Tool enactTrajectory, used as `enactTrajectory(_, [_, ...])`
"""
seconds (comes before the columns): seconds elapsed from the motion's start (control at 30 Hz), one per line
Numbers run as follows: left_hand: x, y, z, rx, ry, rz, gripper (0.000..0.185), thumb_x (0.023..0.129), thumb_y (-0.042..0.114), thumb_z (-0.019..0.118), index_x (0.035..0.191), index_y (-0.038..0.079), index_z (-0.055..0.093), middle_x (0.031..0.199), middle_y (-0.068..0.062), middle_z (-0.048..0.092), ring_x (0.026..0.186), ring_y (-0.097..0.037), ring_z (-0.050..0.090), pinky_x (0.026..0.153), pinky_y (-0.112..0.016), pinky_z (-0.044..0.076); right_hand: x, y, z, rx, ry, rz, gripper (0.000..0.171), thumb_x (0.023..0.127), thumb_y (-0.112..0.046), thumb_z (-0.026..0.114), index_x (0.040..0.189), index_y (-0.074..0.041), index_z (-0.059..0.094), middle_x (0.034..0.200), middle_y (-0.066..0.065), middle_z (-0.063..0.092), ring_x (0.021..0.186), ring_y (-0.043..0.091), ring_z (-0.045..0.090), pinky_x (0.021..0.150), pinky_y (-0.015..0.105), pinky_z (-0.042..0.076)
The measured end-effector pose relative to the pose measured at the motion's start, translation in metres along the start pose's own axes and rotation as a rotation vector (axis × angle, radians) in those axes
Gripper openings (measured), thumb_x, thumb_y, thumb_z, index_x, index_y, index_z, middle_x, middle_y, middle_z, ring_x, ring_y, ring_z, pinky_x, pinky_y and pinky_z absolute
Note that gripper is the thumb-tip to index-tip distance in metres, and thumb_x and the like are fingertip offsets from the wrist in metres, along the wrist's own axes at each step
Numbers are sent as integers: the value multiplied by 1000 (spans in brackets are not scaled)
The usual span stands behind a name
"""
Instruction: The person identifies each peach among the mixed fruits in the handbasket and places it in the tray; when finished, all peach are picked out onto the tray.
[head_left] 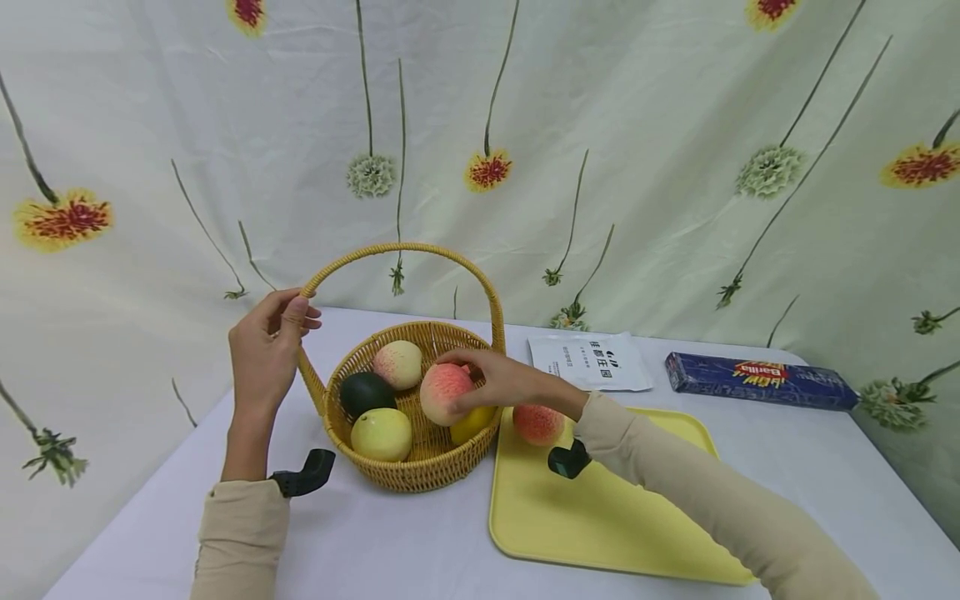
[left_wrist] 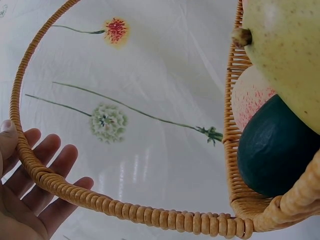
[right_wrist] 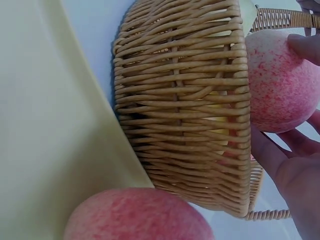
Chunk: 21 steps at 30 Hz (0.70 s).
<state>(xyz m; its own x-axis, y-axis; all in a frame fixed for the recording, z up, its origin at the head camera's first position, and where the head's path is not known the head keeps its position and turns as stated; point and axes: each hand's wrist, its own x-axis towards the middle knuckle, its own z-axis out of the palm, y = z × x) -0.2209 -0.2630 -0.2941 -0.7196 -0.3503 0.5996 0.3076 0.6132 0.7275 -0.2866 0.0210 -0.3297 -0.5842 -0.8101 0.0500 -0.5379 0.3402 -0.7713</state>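
Wicker hides part of the yellow fruit (head_left: 471, 423) under your right hand (head_left: 504, 382), whose fingers curl around a pink peach (head_left: 446, 393) over the basket (head_left: 408, 467). Inside the basket lie a pale peach (head_left: 397, 364), a dark green fruit (head_left: 367, 392) and a yellow-green fruit (head_left: 382, 434). Your left hand (head_left: 264, 350) pinches its handle (head_left: 405, 249). Another peach (head_left: 537, 423) sits on the yellow tray (head_left: 600, 517), beside the basket.

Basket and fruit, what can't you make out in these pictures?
- Yellow fruit under the held peach: head view, mostly hidden by peach and right hand.
- White packet: print too small to read.
- Basket inside: right wrist view, blocked by its woven wall.
- Tray peach: cut off by bottom edge.
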Motion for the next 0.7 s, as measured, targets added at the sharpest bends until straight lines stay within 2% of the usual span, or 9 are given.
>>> enactTrajectory(0.4, [1,-1,0,0,9,2,37,98,36,51,119,10,64,94,-5,67,79,1,61,74,-9,48,-24,2,-2,88,24,-13,66,86,-20,70,144,-12,40,142,3,45,119,18,51,98,33,45])
enactTrajectory(0.57, [0,-1,0,-1,9,0,37,98,37,51,119,9,64,93,-3,66,78,1,61,74,-9,48,-31,1,-1,137,40,-1,66,86,-17,70,144,-11,40,142,5,45,116,20,54,95,35,47])
enactTrajectory(0.7, [0,0,0,3,5,-3,38,97,37,51,119,10,64,93,-2,66,78,1,61,74,-10,48,-37,0,-4,118,61,-5,65,86,-18,69,144,-12,41,138,5,48,114,21,55,92,35,48])
